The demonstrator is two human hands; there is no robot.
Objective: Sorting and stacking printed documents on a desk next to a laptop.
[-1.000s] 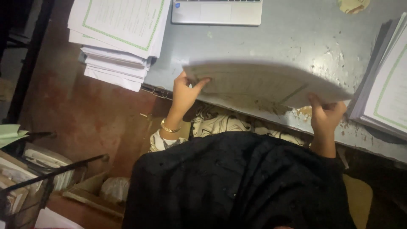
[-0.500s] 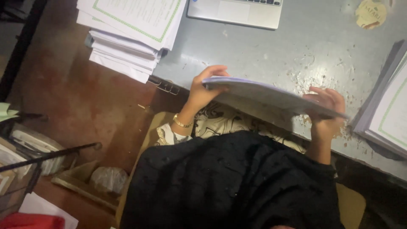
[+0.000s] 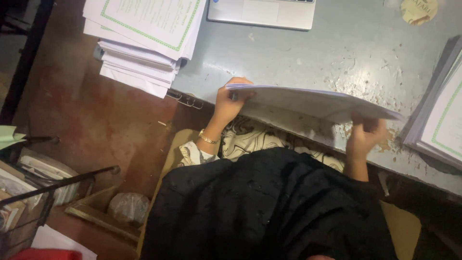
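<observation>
Your dark clothing is hiding your lap and forearms. Your left hand [image 3: 230, 98] and right hand [image 3: 364, 137] are both gripping the sheaf of papers [image 3: 313, 101], now lying flatter over the table [image 3: 337, 53] edge than before. Green-bordered paper stacks [image 3: 144, 38] are flanking it, a laptop [image 3: 262, 12] beyond.

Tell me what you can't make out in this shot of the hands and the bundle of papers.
Head view only:
- Top sheet of the paper bundle: seen nearly edge-on, so its face does not show.
- Right hand: fingertips hidden under the bundle.
- Laptop: cut off by the top edge.
- Right paper stack: cut off by the right edge.
- Left hand: thumb tucked behind the bundle's edge.
</observation>
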